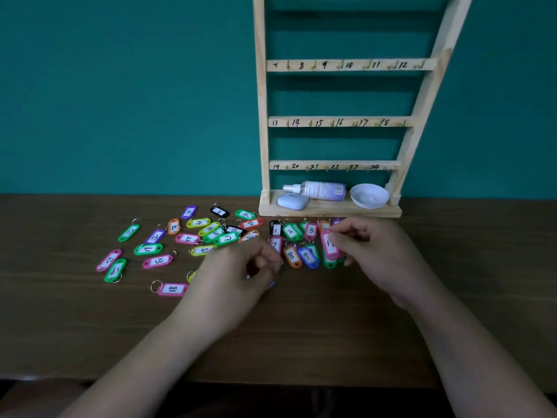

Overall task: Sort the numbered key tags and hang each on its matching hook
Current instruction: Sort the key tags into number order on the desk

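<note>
Several coloured numbered key tags lie loose on the brown table (90,327), such as a pink tag marked 18 (172,289) and a green tag marked 17 (226,238). In front of the wooden hook rack (337,65), tags 1, 2, 3, 7, 8 (291,255) and 9 lie in rows. My right hand (376,254) pinches a pink tag (329,244) over those rows. Curled over the table, my left hand (241,276) has a bluish edge showing under its fingers; what it grips is hidden. The rack's hooks carry no tags.
On the rack's base shelf sit a white spray bottle (319,190) lying on its side, a small pale case (291,201) and a white bowl (369,195). A teal wall stands behind. The table's near edge runs below my forearms.
</note>
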The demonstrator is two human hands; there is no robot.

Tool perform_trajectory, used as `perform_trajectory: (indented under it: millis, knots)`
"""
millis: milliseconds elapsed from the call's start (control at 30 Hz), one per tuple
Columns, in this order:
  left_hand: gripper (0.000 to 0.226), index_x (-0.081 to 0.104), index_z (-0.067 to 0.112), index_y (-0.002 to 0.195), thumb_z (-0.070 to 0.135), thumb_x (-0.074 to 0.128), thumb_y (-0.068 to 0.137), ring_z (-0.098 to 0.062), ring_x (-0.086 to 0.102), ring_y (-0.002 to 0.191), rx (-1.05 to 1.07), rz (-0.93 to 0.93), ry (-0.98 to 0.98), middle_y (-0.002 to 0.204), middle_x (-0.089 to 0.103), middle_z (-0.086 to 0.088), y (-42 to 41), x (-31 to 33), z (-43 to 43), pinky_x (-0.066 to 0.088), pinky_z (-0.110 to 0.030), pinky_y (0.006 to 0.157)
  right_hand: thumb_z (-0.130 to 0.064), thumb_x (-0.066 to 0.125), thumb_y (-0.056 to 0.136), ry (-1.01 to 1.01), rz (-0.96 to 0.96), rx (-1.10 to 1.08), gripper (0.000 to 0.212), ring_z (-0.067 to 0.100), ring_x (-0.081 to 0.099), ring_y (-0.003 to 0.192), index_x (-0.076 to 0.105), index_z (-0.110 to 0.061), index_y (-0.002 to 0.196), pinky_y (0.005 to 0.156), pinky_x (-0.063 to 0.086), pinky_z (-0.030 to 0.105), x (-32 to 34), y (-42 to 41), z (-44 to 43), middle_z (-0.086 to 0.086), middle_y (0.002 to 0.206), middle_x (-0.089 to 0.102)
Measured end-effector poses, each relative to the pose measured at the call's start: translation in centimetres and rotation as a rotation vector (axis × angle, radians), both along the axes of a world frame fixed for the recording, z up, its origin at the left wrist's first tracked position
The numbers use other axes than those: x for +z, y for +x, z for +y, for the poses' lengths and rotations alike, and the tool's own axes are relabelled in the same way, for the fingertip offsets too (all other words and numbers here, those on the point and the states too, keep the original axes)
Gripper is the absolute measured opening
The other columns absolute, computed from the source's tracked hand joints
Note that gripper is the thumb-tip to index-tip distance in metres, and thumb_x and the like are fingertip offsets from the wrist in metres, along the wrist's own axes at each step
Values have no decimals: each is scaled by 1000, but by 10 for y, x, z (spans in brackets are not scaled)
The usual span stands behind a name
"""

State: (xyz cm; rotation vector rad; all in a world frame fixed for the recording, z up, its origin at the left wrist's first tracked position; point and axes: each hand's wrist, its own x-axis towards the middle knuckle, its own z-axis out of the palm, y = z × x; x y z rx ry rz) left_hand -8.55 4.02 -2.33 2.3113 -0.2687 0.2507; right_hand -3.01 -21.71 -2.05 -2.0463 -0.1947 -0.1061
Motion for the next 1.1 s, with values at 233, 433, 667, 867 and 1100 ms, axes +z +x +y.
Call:
perform_trajectory:
  millis: [233,433,667,867,1100]
  knots:
    - [19,69,33,94,15,75,90,-5,64,85,-12,-195,152,84,68,20,-8,-7,-8,49,-23,72,-26,81,94,16,91,-109,8,-1,72,76,82,-33,99,64,48,21,4,10,-30,-13,89,79]
    - [15,67,31,97,20,76,93,-7,58,87,20,-313,263,91,61,18,-12,-14,-1,50,-31,72,-31,83,92,-89,67,-168,6,10,73,87,78,-31,95,74,57,35,0,13,-25,-7,94,78]
    - [13,71,27,104,31,62,95,-13,62,94,39,-374,304,99,64,16,-16,-20,15,49,-32,82,-34,79,96,-318,2,-231,5,1,65,87,74,-34,96,63,43,24,-1,18,-25,-14,93,71]
    - [6,67,33,99,31,65,94,-10,59,94,56,-344,294,94,62,19,-8,-16,21,50,-35,79,-31,76,98,-425,35,-247,5,0,61,84,73,-31,102,62,40,22,-9,22,-32,-13,94,69]
    - [9,68,32,97,25,74,95,-12,60,95,78,-304,300,93,63,18,6,-14,38,52,-38,80,-33,75,98,-441,-6,-241,12,-5,56,84,65,-40,96,64,39,21,-12,19,-23,-15,101,69]
